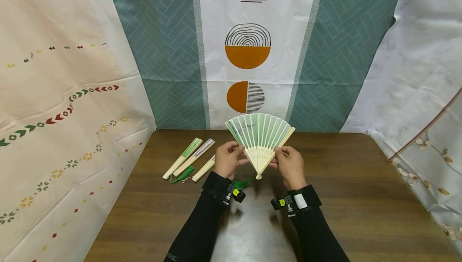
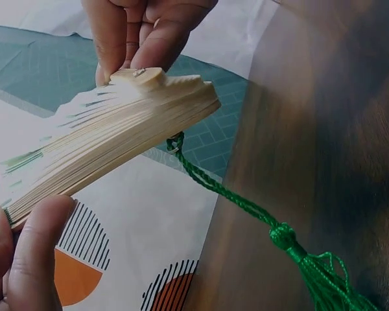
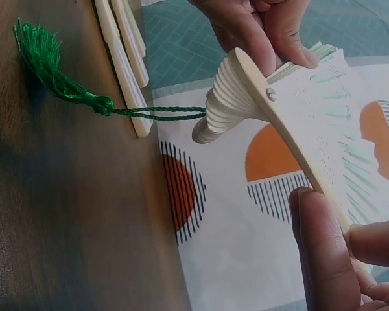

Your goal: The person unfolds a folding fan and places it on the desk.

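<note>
A green folding fan [image 1: 260,134] with pale wooden ribs is spread partly wide, raised over the table with its pivot end pointing down. My left hand [image 1: 229,159] pinches its left edge between thumb and fingers. On the other side, my right hand [image 1: 290,166] pinches the right outer rib. From the pivot hangs a green tassel [image 2: 284,236] on a cord, also plain in the right wrist view. Ribs bunch thickly near the left fingers in the left wrist view, while the right wrist view shows the metal pivot pin [image 3: 271,94].
Left of the hands, several closed folding fans lie on the brown wooden table [image 1: 361,198]: a green one [image 1: 183,158], a pale one [image 1: 195,157] and one partly behind the left hand [image 1: 205,168]. A green tassel [image 1: 182,174] lies among them. Patterned cloths hang around the table.
</note>
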{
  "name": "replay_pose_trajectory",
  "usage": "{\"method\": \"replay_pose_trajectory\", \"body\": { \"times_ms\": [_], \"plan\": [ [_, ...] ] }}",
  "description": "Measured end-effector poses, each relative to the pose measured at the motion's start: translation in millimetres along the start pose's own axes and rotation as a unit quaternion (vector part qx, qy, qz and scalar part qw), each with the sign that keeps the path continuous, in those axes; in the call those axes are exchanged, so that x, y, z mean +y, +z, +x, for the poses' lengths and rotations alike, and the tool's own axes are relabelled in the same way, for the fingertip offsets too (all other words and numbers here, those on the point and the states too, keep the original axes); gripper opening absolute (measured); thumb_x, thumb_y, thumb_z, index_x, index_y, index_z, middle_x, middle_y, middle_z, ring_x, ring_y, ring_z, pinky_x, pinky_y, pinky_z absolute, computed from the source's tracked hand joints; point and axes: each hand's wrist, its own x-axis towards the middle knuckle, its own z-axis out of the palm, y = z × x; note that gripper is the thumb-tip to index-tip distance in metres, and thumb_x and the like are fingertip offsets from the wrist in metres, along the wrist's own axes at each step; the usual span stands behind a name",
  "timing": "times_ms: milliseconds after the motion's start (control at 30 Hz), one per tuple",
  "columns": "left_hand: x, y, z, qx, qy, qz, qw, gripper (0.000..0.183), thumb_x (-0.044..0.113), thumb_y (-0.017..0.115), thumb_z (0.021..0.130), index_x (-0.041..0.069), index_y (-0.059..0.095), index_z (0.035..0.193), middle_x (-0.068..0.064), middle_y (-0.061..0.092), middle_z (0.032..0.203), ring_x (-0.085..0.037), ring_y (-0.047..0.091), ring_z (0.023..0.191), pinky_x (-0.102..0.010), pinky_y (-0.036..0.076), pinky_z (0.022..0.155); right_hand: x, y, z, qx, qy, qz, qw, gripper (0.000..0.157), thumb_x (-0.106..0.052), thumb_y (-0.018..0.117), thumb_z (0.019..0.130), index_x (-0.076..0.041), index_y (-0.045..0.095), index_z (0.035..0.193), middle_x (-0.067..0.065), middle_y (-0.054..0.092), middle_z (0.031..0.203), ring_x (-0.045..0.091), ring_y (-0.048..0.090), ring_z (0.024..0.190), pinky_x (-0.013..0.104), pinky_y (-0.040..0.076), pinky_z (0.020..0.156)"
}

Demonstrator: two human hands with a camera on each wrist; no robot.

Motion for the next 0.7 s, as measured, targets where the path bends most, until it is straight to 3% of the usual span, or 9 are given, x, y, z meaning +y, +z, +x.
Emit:
{"method": "replay_pose_trajectory", "body": {
  "times_ms": [233,533,700],
  "plan": [
    [1.1,-1.2,-0.3,0.006,-0.005,-0.023,0.9997,0.011,-0.006,0.068,0.111,-0.016,0.070,0.116,0.000,0.061,0.087,-0.016,0.064,0.082,-0.026,0.071,0.063,-0.7,-1.7,0.1,0.001,0.001,0.007,1.000,0.034,-0.015,0.059,0.120,0.014,0.064,0.137,0.025,0.081,0.112,0.003,0.077,0.073,0.031,0.075,0.079],
    [1.2,-3.9,0.5,0.009,-0.006,-0.050,0.9987,0.019,-0.007,0.064,0.112,-0.019,0.068,0.126,-0.004,0.062,0.087,-0.018,0.068,0.084,-0.030,0.074,0.069,-2.4,-2.0,-0.8,-0.002,-0.001,0.038,0.999,0.036,-0.017,0.054,0.122,0.016,0.058,0.137,0.013,0.079,0.101,0.005,0.077,0.070,0.021,0.071,0.069],
    [0.2,-5.3,1.5,0.011,-0.005,-0.069,0.9976,0.020,-0.008,0.062,0.113,-0.020,0.065,0.128,-0.003,0.062,0.090,-0.020,0.068,0.087,-0.030,0.074,0.072,-0.2,-2.5,-0.3,-0.006,-0.009,0.048,0.999,0.042,-0.018,0.051,0.123,0.018,0.052,0.144,0.017,0.078,0.106,0.004,0.077,0.070,0.020,0.071,0.070]
  ]
}}
